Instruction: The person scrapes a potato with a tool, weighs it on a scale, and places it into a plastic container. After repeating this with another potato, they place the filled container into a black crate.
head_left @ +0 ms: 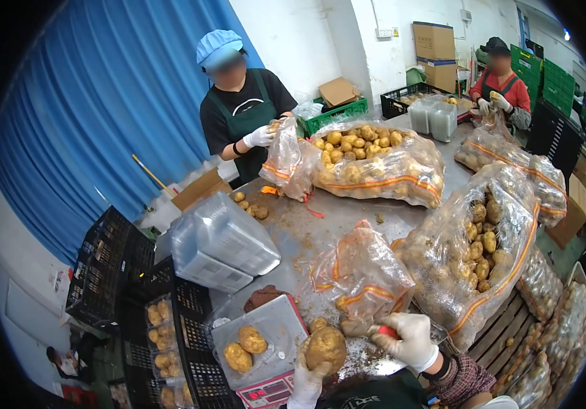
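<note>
My left hand, in a white glove, is closed round a large potato at the table's front edge. Gloved as well, my right hand grips a red-handled tool; its brownish far end points toward the potato, and I cannot tell what kind of tool it is. Left of the potato stands a scale with a lit red display. Two potatoes lie in a clear tray on the scale. Just beyond my hands, a crumpled clear bag with orange stripes lies on the table.
Stacked clear trays stand beyond the scale. Black crates at left hold packed potatoes. Large potato bags lie right and back. One co-worker handles a bag across the table; another person works at far right.
</note>
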Action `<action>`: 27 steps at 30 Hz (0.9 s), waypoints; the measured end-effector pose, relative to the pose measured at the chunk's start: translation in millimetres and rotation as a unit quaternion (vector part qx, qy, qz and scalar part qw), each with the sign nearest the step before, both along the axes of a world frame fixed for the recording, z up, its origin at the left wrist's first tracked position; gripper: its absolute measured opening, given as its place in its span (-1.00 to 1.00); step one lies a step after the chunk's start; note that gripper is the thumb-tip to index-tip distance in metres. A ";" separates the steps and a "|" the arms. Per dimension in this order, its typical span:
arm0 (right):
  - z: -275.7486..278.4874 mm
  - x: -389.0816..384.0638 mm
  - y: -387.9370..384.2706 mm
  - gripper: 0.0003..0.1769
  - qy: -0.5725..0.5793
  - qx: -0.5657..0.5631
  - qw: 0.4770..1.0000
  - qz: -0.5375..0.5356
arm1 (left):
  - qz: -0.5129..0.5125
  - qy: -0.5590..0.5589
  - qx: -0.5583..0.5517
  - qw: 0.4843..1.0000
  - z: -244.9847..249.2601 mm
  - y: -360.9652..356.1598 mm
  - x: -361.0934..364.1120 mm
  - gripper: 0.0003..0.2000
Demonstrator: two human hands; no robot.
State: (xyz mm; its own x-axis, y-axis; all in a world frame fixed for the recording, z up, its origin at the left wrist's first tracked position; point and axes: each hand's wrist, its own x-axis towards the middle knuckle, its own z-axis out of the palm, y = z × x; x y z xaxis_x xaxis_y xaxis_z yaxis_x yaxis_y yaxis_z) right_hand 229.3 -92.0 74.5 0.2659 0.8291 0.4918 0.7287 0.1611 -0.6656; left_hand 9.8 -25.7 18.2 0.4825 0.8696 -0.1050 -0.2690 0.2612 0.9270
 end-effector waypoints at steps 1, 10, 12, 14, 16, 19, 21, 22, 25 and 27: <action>-4.4 -4.1 1.9 -0.69 -0.049 0.023 0.998 0.007 | -0.003 -0.044 -0.037 0.998 -8.5 -0.5 0.2 -0.23; -14.5 -22.6 10.6 -0.61 -0.170 0.026 0.985 0.010 | -0.019 -0.094 -0.168 0.981 -14.8 2.1 -1.5 -0.28; -13.9 -15.4 14.7 -0.60 -0.184 0.036 0.982 -0.008 | -0.013 -0.109 -0.169 0.979 -16.3 1.0 -0.8 -0.32; -6.2 -25.1 8.4 -0.62 -0.208 -0.002 0.973 0.097 | -0.039 -0.119 -0.204 0.971 -17.4 3.1 -0.9 -0.37; -18.3 -20.9 14.5 -0.62 -0.234 0.028 0.968 0.091 | -0.018 -0.108 -0.209 0.972 -13.3 4.0 1.5 -0.39; -16.1 -3.5 27.2 -0.60 -0.200 0.015 0.980 0.015 | -0.003 -0.101 -0.231 0.968 3.3 1.1 6.2 -0.43; -13.5 -16.3 19.1 -0.60 -0.225 0.034 0.971 0.071 | -0.014 -0.100 -0.242 0.965 4.8 4.9 6.1 -0.44; -14.0 -21.2 16.5 -0.61 -0.250 0.049 0.959 0.125 | -0.022 -0.119 -0.269 0.955 0.9 7.4 5.6 -0.45; -8.1 -9.0 24.1 -0.61 -0.224 0.001 0.970 0.096 | -0.018 -0.132 -0.283 0.950 -3.5 10.3 5.3 -0.46; -7.7 -10.1 24.5 -0.60 -0.242 0.044 0.962 0.119 | -0.008 -0.126 -0.264 0.956 -1.4 11.7 7.9 -0.46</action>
